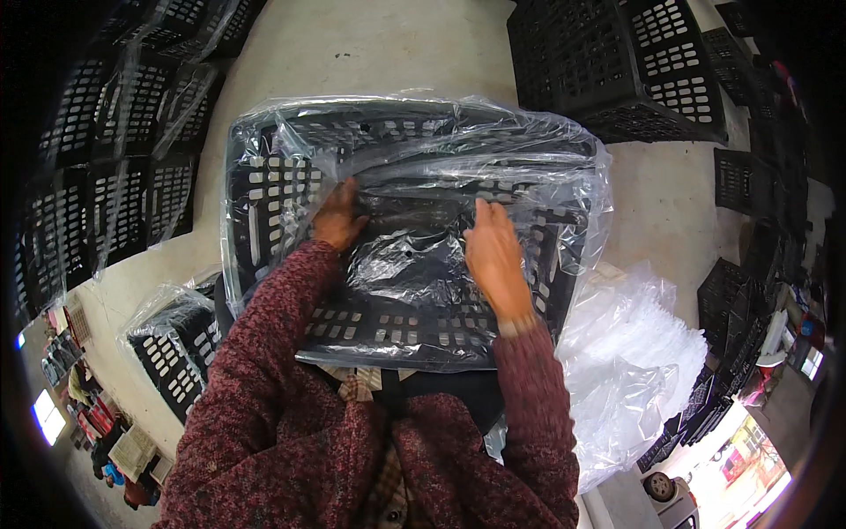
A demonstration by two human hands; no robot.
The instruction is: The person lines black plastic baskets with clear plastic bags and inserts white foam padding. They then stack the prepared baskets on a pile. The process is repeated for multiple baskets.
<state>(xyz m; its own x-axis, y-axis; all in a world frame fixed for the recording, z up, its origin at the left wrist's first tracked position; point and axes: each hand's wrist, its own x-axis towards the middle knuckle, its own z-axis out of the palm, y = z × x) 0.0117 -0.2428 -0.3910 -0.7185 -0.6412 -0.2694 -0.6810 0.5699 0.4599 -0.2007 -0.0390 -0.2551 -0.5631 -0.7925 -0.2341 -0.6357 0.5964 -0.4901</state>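
A black plastic crate [386, 319] with slotted walls lies before me, its inside facing up. Clear plastic film [423, 165] covers it, wrinkled across the far side and bunched at the right corner. My left hand [340, 215] rests on the film over the left middle of the crate, thumb spread from the fingers. On the right, my right hand [496, 254] touches the film with its fingers pointing away from me; it is slightly blurred, and whether it pinches the film is hidden. Shiny creases show in the film between both hands.
A pile of clear plastic bags [624, 377] lies to my right. Film-wrapped black crates [125, 125] are stacked at the far left, with another wrapped crate [175, 350] near my left arm. Larger black crates [615, 73] stand at the far right on the pale floor [377, 46].
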